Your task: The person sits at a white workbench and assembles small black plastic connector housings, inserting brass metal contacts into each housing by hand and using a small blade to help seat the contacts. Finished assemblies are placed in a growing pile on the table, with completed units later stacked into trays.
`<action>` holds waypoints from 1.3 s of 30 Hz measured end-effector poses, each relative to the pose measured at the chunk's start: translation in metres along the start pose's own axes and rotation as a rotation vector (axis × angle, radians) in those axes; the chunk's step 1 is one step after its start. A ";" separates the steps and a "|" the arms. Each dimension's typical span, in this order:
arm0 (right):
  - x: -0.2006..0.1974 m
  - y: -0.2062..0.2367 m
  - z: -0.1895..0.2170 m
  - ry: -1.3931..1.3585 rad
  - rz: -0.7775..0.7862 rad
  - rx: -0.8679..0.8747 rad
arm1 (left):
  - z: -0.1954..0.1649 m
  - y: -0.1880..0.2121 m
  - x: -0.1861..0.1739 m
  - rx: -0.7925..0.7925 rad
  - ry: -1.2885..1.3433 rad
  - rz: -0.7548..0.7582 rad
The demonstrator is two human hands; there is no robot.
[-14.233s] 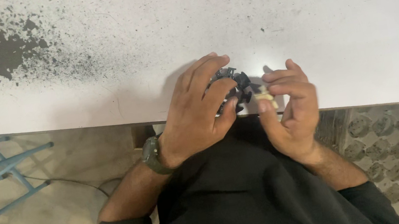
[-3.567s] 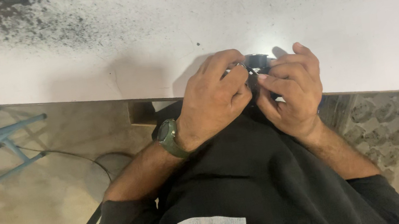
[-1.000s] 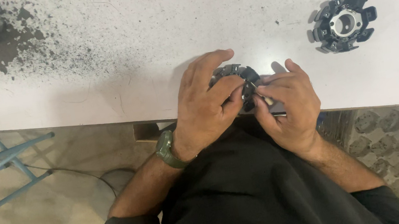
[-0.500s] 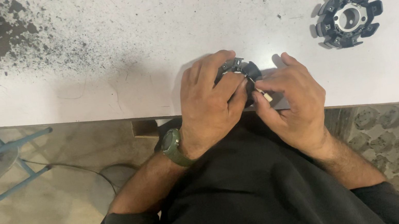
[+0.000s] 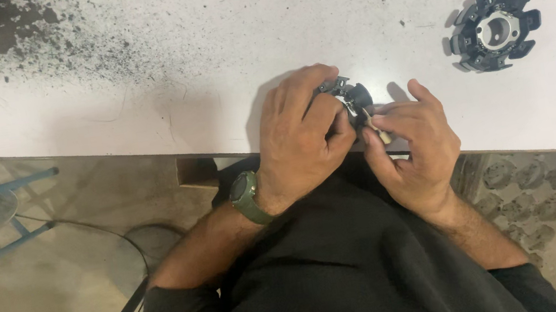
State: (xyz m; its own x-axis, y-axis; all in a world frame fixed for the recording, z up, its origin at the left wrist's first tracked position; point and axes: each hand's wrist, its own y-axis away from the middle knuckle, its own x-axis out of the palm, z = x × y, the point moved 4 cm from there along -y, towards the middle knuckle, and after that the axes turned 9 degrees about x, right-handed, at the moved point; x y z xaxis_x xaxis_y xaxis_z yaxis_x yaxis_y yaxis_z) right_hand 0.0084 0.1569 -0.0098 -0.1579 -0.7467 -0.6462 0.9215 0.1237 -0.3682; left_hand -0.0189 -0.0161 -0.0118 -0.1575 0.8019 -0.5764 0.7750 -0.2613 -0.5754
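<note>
- Left hand (image 5: 301, 138) curled over a small dark toothed ring part (image 5: 345, 92), fingers clamped round it, at the near edge of the white worktop (image 5: 206, 57), roughly mid-length.
- Right hand (image 5: 411, 148) pinched closed on a small pale piece (image 5: 381, 134), thumb and forefinger pressing it against the ring's near side; what the piece is, can't tell, mostly hidden by fingers.
- Second dark ring part (image 5: 494, 29), same toothed shape, lies flat toward the far right corner, well apart from both hands.
- Green wristwatch (image 5: 247, 196) on the left wrist.
- Black speckled stain (image 5: 22, 40) spreads over the far left corner of the worktop.
- Risk: the held ring sits right over the near edge, so a slipped grip likely drops it or the pale piece to the floor.
- Risk: fingers crowd the teeth, so a hard push could pinch skin.
- Count: ring parts 2, pale piece 1, watch 1, hands 2.
</note>
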 end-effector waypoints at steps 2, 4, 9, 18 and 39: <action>0.003 0.001 0.001 0.030 -0.001 -0.016 | 0.000 0.001 -0.003 -0.001 0.031 -0.019; 0.004 0.002 0.001 0.054 -0.005 -0.020 | 0.000 0.000 -0.004 0.018 0.051 -0.004; 0.005 -0.001 0.003 0.047 0.010 -0.013 | 0.004 -0.006 -0.009 0.087 0.025 0.089; -0.002 -0.006 0.004 0.073 0.091 0.017 | 0.001 -0.009 -0.010 0.041 0.089 0.169; 0.004 0.002 0.001 0.030 0.034 -0.019 | 0.002 0.000 0.002 0.023 0.004 0.062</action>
State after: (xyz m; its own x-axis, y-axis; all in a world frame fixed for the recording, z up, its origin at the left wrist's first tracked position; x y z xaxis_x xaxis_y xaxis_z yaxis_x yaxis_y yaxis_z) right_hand 0.0100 0.1542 -0.0125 -0.1377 -0.7222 -0.6779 0.9195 0.1613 -0.3586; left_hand -0.0199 -0.0152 -0.0144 -0.1074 0.7859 -0.6090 0.7692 -0.3224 -0.5517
